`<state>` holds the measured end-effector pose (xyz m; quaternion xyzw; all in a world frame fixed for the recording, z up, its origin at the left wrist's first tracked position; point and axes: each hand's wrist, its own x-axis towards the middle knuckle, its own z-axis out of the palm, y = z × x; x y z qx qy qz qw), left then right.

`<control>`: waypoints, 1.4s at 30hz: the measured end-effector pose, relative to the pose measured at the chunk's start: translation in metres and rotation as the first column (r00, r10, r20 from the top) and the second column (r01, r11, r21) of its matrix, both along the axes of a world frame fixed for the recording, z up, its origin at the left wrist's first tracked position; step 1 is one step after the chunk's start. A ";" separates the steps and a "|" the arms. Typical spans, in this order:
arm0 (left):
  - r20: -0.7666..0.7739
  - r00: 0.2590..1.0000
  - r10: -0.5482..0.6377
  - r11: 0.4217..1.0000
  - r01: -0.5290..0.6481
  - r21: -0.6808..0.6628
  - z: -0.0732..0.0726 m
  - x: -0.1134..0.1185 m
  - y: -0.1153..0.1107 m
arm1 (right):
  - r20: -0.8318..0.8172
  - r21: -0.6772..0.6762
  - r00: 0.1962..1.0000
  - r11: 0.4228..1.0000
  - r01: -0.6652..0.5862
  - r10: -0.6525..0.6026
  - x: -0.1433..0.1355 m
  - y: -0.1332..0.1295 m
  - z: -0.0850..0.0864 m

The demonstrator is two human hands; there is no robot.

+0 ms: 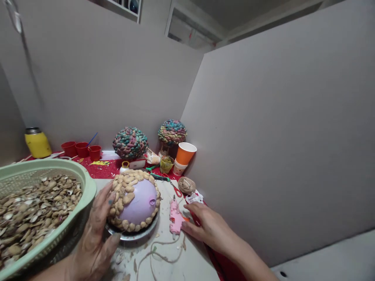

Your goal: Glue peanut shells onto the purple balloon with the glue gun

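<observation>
A purple balloon [137,208], partly covered with peanut shells [123,187], rests in a round metal dish [134,235], its knot facing right. My left hand [98,230] is at the balloon's left side, fingers spread, with fingertips against or very near the shells; it grips nothing. To the right, a pink glue gun [175,218] lies on the pale board with its nozzle pointing away. My right hand [209,226] is beside it, thumb at the gun's edge and index finger stretched out, a gap between them. The other right fingers are partly hidden.
A green colander [88,179] of shells stands left. Behind are red cups [82,149], a yellow bottle [38,144], two coloured shell-covered balls [130,142], paper cups [186,152], scissors [175,189] and a twine roll [186,185]. A grey partition [278,136] rises at right.
</observation>
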<state>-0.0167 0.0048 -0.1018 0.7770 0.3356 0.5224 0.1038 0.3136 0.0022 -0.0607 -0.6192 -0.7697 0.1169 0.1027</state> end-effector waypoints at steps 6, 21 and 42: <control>-0.102 0.985 -0.139 0.943 0.164 0.291 -0.014 0.004 -0.021 | 0.029 -0.034 0.999 0.999 -0.036 0.037 -0.004 -0.007 -0.020; -0.600 0.780 -0.180 0.878 0.402 0.259 -0.004 0.010 -0.008 | -0.508 -0.090 0.860 0.996 0.008 -0.053 0.019 -0.003 -0.034; -0.369 0.847 -0.382 0.888 0.447 0.106 -0.007 0.012 -0.022 | -0.981 -0.101 0.139 0.970 0.221 -0.134 -0.004 -0.004 0.012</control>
